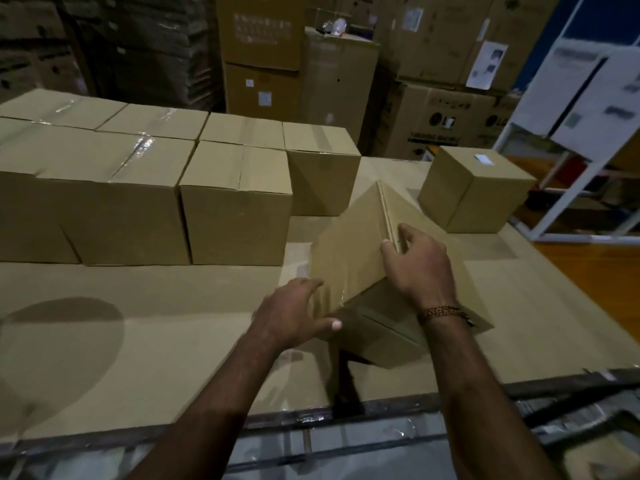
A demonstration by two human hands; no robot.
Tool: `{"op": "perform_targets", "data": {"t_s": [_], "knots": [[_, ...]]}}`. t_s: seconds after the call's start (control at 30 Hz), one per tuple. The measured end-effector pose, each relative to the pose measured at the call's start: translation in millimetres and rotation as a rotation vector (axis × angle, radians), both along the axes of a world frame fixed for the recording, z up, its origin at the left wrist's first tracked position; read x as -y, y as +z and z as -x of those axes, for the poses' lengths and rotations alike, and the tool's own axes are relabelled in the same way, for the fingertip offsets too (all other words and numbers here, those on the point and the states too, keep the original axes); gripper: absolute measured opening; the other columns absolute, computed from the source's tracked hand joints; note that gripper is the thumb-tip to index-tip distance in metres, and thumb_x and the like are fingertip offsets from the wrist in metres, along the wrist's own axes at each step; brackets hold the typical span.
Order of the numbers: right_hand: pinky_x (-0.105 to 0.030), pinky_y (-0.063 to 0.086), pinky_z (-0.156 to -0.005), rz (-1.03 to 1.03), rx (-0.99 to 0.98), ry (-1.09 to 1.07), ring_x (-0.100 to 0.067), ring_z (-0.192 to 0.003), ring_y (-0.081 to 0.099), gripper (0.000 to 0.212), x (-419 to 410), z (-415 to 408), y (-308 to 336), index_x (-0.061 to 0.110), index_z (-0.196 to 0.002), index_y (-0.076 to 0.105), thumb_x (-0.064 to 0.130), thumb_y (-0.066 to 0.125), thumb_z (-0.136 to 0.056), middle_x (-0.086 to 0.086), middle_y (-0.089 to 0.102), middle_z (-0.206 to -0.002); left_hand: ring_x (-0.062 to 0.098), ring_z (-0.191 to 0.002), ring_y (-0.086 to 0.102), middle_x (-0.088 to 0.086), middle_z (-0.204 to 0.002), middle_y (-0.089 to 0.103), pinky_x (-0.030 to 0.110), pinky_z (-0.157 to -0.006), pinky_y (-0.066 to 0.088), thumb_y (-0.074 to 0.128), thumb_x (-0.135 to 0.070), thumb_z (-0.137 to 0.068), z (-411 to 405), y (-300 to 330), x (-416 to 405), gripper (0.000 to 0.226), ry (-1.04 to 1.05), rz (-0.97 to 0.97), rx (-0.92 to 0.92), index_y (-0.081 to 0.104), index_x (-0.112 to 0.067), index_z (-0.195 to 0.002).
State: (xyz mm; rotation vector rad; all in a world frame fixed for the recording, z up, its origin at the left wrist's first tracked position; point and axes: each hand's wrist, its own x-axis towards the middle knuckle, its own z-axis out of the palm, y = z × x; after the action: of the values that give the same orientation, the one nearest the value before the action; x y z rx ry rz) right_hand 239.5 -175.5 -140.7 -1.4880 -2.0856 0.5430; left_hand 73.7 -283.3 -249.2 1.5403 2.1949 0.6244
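Carton [349,244]: plain brown cardboard, one, tipped up on a corner so a seamed edge forms its ridge; it sits between the two hands, low end near the table's front edge.
Stacked stock [263,46]: tall printed cartons, well beyond the fingertips, too many and too dim to count.
Table sheet [156,306]: flat cardboard under both hands.
Sealed cartons [235,223]: at least six, taped, in two rows, left of and beyond the left fingers; the nearest stands close to the carton's left face.
Lone carton [474,192]: one, white label on top, beyond the right fingers, apart.
Left hand [291,313]: clasps the near left corner, fingers on the left face, thumb across the front.
Right hand [422,268]: fingers [388,245] hooked over the ridge, gripping it.
Bracelet [443,312]: one, beaded, on the right wrist.
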Motion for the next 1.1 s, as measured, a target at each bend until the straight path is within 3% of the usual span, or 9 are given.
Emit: {"op": "perform_targets", "data": {"t_s": [0.07,0.17,0.3,0.4,0.5,0.63,0.8,0.93,1.1], "knots": [[-0.037,0.048,-0.098,0.012,-0.048,-0.033,-0.025,-0.112,0.058,0.050,-16.6,-9.0,6.1,0.010,-0.145,0.059,0.036,0.060,-0.102,-0.011,0.065,-0.139,0.022,-0.141,0.047,-0.002,-0.166,0.035,0.050,-0.108,0.052,0.081,-0.072,-0.074,-5.2,-11.0,-17.4,0.110,0.004,0.035,0.042,0.029,-0.032,-0.162],[-0.042,0.053,-0.092,0.038,-0.123,-0.078,-0.020,-0.096,0.053,0.044,-44.7,-23.1,9.1,0.007,-0.132,0.065,0.037,0.060,-0.100,-0.011,0.071,-0.125,0.024,-0.146,0.042,-0.002,-0.169,0.028,0.047,-0.110,0.051,0.084,-0.071,-0.069,-12.2,-27.2,-39.9,0.124,0.089,-0.061,0.200,0.019,-0.032,-0.166],[-0.037,0.048,-0.091,0.075,-0.178,-0.113,-0.024,-0.101,0.055,0.044,-75.4,-45.6,10.4,0.011,-0.133,0.069,0.039,0.061,-0.100,-0.010,0.071,-0.126,0.020,-0.131,0.055,-0.002,-0.158,0.046,0.028,-0.094,0.051,0.091,-0.052,-0.073,-23.5,-30.3,-66.9,0.106,0.282,-0.277,0.348,0.036,-0.031,-0.161],[-0.037,0.045,-0.098,0.129,-0.236,-0.122,-0.031,-0.122,0.059,0.047,-95.9,-63.3,3.6,0.013,-0.139,0.067,0.043,0.057,-0.103,-0.010,0.068,-0.138,0.018,-0.112,0.064,0.001,-0.144,0.061,0.019,-0.077,0.053,0.089,-0.046,-0.079,-33.3,-19.9,-82.1,0.092,0.419,-0.380,0.458,0.041,-0.032,-0.157],[-0.043,0.046,-0.100,0.169,-0.271,-0.088,-0.031,-0.120,0.058,0.069,-114.3,-77.2,3.0,0.017,-0.140,0.064,0.071,0.043,-0.102,-0.005,0.065,-0.128,0.013,-0.104,0.063,0.001,-0.127,0.064,0.005,-0.061,0.048,0.089,-0.041,-0.080,-41.9,1.0,-91.8,0.086,0.517,-0.528,0.536,0.042,-0.029,-0.152],[-0.045,0.049,-0.093,0.155,-0.181,-0.002,-0.023,-0.107,0.056,0.089,-131.0,-81.8,15.8,0.023,-0.140,0.044,0.094,0.031,-0.086,0.003,0.056,-0.115,0.007,-0.095,0.065,-0.003,-0.115,0.064,0.015,-0.061,0.052,0.088,-0.056,-0.075,-44.5,40.3,-102.6,0.089,0.595,-0.636,0.565,0.038,-0.033,-0.145],[-0.040,0.052,-0.083,0.046,-0.092,0.053,-0.027,-0.103,0.065,0.069,-141.1,-72.9,13.6,0.021,-0.136,0.041,0.065,0.069,-0.091,0.000,0.065,-0.115,0.014,-0.102,0.059,-0.005,-0.119,0.056,0.014,-0.064,0.037,0.089,-0.050,-0.078,-39.3,67.9,-118.3,0.081,0.666,-0.639,0.406,0.039,-0.027,-0.138],[-0.034,0.046,-0.081,0.102,-0.165,0.060,-0.024,-0.095,0.057,0.059,-150.5,-65.8,-11.9,0.017,-0.133,0.040,0.041,0.077,-0.093,0.000,0.057,-0.112,0.018,-0.118,0.059,0.001,-0.138,0.060,0.024,-0.079,0.047,0.088,-0.039,-0.083,-32.9,53.7,-120.6,0.075,0.595,-0.516,0.364,0.041,-0.025,-0.139],[-0.032,0.045,-0.091,0.261,-0.241,0.182,-0.018,-0.117,0.054,0.045,-161.7,-77.1,-49.3,0.027,-0.127,0.051,0.034,0.080,-0.093,0.007,0.055,-0.126,0.020,-0.128,0.052,0.001,-0.157,0.047,0.037,-0.092,0.048,0.076,-0.047,-0.092,-29.2,29.2,-110.2,0.080,0.415,-0.299,0.342,0.033,-0.035,-0.159]]}}
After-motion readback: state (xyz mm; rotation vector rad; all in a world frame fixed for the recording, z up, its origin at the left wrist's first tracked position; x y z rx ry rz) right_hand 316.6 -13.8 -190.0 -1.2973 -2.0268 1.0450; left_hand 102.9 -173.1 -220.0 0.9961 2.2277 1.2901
